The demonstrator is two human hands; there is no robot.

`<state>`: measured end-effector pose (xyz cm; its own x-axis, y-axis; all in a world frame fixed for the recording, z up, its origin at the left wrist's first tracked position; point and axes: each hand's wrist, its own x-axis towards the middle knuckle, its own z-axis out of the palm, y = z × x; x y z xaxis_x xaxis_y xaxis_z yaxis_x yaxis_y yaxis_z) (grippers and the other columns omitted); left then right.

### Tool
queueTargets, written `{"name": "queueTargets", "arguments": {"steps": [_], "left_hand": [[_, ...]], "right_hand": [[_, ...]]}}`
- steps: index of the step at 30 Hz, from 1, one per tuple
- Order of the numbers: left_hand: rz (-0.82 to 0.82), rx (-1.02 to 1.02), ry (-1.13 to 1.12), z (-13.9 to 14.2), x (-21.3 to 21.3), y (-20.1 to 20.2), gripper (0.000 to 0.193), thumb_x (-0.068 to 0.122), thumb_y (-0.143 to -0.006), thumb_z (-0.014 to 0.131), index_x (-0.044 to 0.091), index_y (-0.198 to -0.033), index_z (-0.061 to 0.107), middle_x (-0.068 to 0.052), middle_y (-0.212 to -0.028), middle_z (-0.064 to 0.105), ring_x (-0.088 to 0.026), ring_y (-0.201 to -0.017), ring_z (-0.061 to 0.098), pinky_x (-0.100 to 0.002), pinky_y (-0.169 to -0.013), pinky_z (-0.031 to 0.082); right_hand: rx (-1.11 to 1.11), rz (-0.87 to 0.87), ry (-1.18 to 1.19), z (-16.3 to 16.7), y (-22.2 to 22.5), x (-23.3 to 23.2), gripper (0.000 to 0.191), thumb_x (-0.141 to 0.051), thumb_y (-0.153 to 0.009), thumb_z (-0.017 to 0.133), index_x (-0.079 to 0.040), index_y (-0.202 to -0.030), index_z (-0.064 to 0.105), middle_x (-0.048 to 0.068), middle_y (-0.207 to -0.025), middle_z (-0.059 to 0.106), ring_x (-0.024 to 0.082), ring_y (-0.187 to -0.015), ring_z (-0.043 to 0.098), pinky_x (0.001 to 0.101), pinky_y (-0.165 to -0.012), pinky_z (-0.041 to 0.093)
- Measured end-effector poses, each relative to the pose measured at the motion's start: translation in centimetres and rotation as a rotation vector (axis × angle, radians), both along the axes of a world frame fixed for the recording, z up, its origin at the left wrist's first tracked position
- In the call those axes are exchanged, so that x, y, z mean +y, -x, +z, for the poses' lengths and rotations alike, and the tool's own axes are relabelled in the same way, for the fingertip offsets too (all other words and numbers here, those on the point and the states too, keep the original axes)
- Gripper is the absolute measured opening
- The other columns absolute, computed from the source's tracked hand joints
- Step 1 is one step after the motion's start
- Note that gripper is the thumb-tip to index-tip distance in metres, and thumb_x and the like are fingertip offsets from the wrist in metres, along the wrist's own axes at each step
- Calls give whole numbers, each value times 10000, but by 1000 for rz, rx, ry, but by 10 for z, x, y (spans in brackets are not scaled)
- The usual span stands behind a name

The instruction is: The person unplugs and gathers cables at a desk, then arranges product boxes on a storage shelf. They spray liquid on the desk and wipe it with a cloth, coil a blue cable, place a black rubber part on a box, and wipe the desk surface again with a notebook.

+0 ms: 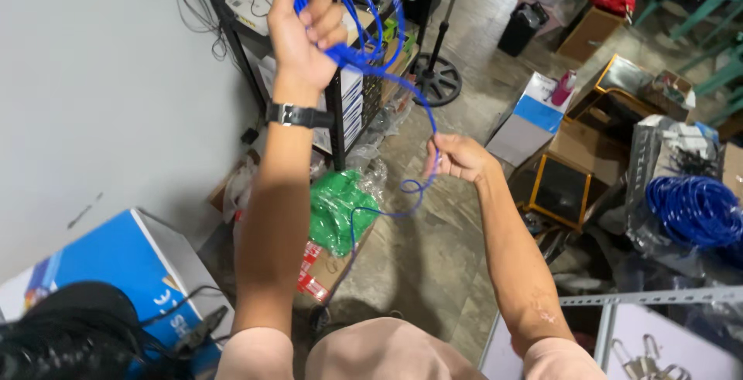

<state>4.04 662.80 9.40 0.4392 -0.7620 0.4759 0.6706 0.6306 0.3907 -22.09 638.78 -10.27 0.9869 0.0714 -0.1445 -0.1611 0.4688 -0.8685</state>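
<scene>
Down on the floor, an open cardboard box (333, 260) holds something wrapped in green plastic (340, 206), and a coil of blue cable (695, 210) fills what looks like a clear bag at right. My left hand (303, 20) is raised, clenched around loops of blue cable (364, 47). From there the cable hangs to my right hand (457, 157), which pinches it lower down.

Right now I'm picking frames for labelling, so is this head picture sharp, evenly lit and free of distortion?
Head view: daylight is even, with no harsh glare; the raised left hand and its thin blue cable loops are slightly motion-blurred and cut off by the top edge; the right hand is fairly sharp; the wide lens tilts the black metal shelf rack and the floor; the blue cable coil at right is soft.
</scene>
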Motion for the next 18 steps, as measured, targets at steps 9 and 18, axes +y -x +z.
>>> {"name": "queueTargets", "arguments": {"steps": [9, 18], "left_hand": [[-156, -365, -423, -45, 13, 2, 336, 431, -1055, 560, 143, -886, 525, 73, -602, 326, -50, -460, 271, -236, -417, 204], [153, -606, -640, -66, -22, 10, 406, 471, -1008, 503, 117, -1137, 656, 11, -956, 742, -98, -824, 751, -284, -705, 608]], "right_hand": [[4, -546, -685, 66, -93, 15, 116, -2, -996, 483, 90, -1055, 522, 173, -895, 618, 235, -735, 594, 375, -691, 537], [-188, -843, -203, 165, -133, 96, 182, -29, -920, 621, -33, -1099, 588, 78, -870, 642, 198, -700, 569, 389, -657, 543]]}}
